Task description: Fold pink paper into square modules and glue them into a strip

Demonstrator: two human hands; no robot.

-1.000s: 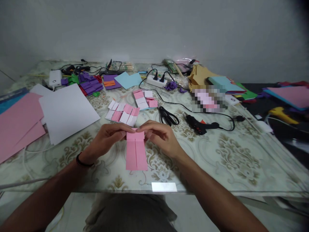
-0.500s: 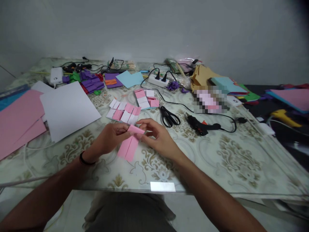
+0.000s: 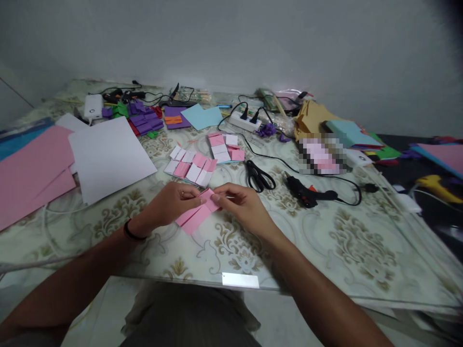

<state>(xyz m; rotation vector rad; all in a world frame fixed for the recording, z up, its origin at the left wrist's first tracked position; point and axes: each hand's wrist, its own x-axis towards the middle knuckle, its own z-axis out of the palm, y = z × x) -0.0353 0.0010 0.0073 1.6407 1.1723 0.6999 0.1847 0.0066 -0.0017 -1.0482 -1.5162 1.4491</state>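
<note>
Marks (image 3: 362, 158) on 2 white boxes (image 3: 94, 102) were round, too small to read. Pink folded paper (image 3: 195, 222), 1 piece, creased lengthwise, was between left hand (image 3: 170, 205) and right hand (image 3: 246, 207), over the near half of the floral-patterned table (image 3: 311, 250); each hand pinched it, thumb against fingers. Beyond lay 2 clusters of pink-and-white folded pieces (image 3: 193, 166), 1 pair of black scissors (image 3: 259, 177), 1 black glue gun (image 3: 306, 193). White power strip (image 3: 240, 123) held 2 black plugs (image 3: 245, 114).

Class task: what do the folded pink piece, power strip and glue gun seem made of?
Pink piece: matte paper, by its crisp creases.
Power strip: probably smooth white plastic, by its even, moulded shape.
Glue gun: body likely black plastic, by its moulded grip.
</note>
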